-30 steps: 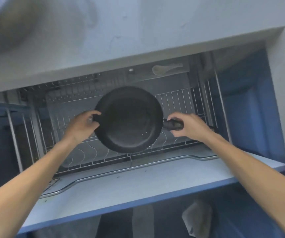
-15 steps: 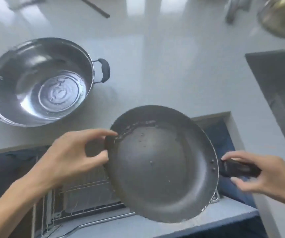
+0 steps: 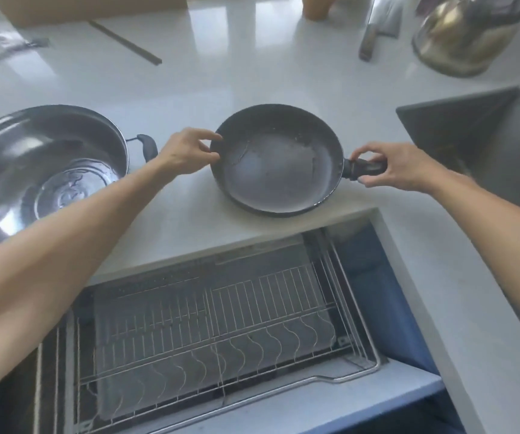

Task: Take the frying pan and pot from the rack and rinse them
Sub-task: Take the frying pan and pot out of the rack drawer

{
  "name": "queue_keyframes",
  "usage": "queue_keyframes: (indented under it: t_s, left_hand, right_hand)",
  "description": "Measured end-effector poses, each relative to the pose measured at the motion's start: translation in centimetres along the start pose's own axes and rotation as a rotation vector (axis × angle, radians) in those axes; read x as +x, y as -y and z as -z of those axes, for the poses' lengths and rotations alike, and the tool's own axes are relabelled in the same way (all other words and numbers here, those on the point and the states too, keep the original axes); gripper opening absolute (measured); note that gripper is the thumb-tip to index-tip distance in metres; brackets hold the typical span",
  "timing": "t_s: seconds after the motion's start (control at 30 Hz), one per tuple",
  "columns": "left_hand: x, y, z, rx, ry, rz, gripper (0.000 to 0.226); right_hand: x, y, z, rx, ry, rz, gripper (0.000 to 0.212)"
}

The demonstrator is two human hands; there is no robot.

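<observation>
Pot (image 3: 42,170) sits on the counter (image 3: 252,76), left of the left hand's grip, already out of the rack; steel, shiny inside, looks wet or just reflective, can't tell. Left hand (image 3: 186,151) pinches the near-left rim of the frying pan (image 3: 277,161), thumb and fingers curled on the edge. Pan rests flat on the counter between the two grips, close to the counter's front edge. Right hand (image 3: 387,167) holds the pan's black handle (image 3: 363,168), fingers wrapped narrow around it. Rack (image 3: 208,327) lies below both grips, in the open drawer, no cookware visible in it. Sink (image 3: 478,133) is just right of the right hand's grip, dark; no water seen.

Judged progress: both items are off the rack, so the fetching part looks done. Rinsing not yet begun; pan and pot both need to reach the sink.
</observation>
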State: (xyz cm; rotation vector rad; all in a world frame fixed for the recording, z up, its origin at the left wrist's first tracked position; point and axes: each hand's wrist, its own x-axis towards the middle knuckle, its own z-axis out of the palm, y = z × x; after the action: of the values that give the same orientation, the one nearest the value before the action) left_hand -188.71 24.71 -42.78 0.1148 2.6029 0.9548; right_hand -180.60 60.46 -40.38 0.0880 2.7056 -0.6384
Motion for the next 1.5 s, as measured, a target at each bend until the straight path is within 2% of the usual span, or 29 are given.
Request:
queue_keyframes:
  t_s: [0.2, 0.27, 0.33, 0.4, 0.5, 0.57, 0.67, 0.77, 0.83, 1.0, 1.1, 1.23, 1.37, 1.5]
  left_hand:
    - [0.2, 0.9, -0.9, 0.023, -0.014, -0.02, 0.045]
    - [-0.7, 1.2, -1.3, -0.008, -0.07, -0.013, 0.047]
    - [-3.4, 1.3, -2.6, -0.048, -0.186, -0.054, 0.048]
    - [-8.2, 1.5, -4.8, -0.181, -0.276, -0.151, 0.047]
    - [-16.8, 3.4, -8.3, -0.338, -0.229, -0.183, 0.04]
    - [-21.1, 5.8, -10.3, -0.346, -0.132, -0.109, 0.038]
    - [-25.5, 9.5, -12.8, -0.307, -0.039, 0.018, 0.035]
    - [-29.3, 11.3, -14.7, -0.271, 0.011, 0.035, 0.032]
    - [-32.0, 11.8, -15.6, -0.258, -0.004, 0.022, 0.031]
    - [-38.8, 10.9, -16.5, -0.274, -0.211, 0.005, 0.032]
    - [-44.3, 9.5, -17.6, -0.289, -0.332, 0.054, 0.029]
    - [-52.3, 7.9, -21.2, -0.383, -0.401, 0.173, 0.028]
    - [-57.2, 8.2, -25.1, -0.476, -0.325, 0.354, 0.03]
    - [-56.2, 11.0, -27.1, -0.342, -0.118, 0.455, 0.032]
  right_hand:
    - [0.2, -0.8, -1.3, 0.005, -0.039, 0.019, 0.039]
    - [-0.6, -0.5, -2.0, -0.072, -0.093, 0.034, 0.044]
    - [-3.3, 0.0, -3.4, -0.087, -0.219, 0.095, 0.05]
    - [-8.5, 1.0, -6.0, 0.117, -0.335, 0.077, 0.045]
    - [-19.0, 2.7, -12.2, 0.453, -0.395, -0.106, 0.044]
    - [-25.0, 3.4, -16.7, 0.56, -0.368, -0.242, 0.046]
    - [-31.3, 3.7, -22.1, 0.566, -0.344, -0.401, 0.052]
    - [-34.8, 4.3, -25.0, 0.621, -0.321, -0.417, 0.049]
    - [-35.9, 4.6, -25.8, 0.66, -0.297, -0.396, 0.046]
    - [-38.1, 5.1, -26.7, 0.727, -0.149, -0.226, 0.039]
    - [-40.1, 5.0, -28.3, 0.698, -0.015, -0.138, 0.037]
    - [-43.3, 5.1, -30.8, 0.686, 0.113, -0.035, 0.03]
    - [-47.0, 4.8, -31.5, 0.679, 0.188, -0.011, 0.03]
    - [-45.5, 4.0, -32.9, 0.613, 0.241, -0.016, 0.025]
